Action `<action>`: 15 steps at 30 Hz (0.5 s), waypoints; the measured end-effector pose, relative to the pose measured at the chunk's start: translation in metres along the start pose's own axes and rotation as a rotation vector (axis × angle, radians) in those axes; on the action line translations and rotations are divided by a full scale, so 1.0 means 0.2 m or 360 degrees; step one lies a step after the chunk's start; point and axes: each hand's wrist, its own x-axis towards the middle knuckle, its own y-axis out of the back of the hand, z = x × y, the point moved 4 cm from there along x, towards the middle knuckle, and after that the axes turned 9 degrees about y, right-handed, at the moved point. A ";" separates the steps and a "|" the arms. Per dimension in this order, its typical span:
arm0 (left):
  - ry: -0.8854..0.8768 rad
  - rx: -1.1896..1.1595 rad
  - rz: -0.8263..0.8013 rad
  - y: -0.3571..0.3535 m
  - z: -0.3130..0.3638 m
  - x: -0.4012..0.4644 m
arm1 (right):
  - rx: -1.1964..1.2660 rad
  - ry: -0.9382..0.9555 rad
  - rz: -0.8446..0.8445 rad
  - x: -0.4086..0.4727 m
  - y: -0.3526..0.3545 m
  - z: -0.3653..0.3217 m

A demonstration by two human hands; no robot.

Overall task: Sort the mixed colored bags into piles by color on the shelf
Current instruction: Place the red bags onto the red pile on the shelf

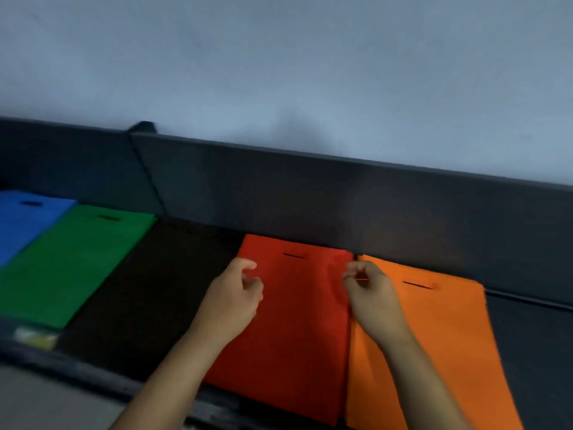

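Four flat bags with slit handles lie side by side on a dark shelf (527, 352). A blue bag (21, 221) is at the far left, with a green bag (68, 262) beside it. A red bag (294, 330) sits in the middle and an orange bag (434, 346) lies against its right side. My left hand (232, 301) hovers over the red bag's left edge, fingers loosely curled and holding nothing. My right hand (373, 301) hovers over the seam between the red and orange bags, fingers curled and holding nothing.
A dark patch (148, 290) lies between the green and red bags; I cannot tell whether it is a black bag or bare shelf. A low dark back wall (310, 197) runs behind the bags. A yellowish label (35, 338) sits on the shelf's front lip.
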 end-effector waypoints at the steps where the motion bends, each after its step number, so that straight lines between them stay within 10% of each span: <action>1: 0.0033 -0.0093 0.0038 0.11 -0.07 -0.01 | -0.0001 0.0047 -0.0067 -0.01 -0.11 -0.07; 15: 0.0420 -0.0806 0.0879 1.59 -1.37 -0.38 | 0.0334 0.0237 -0.0834 -0.45 -1.65 -1.15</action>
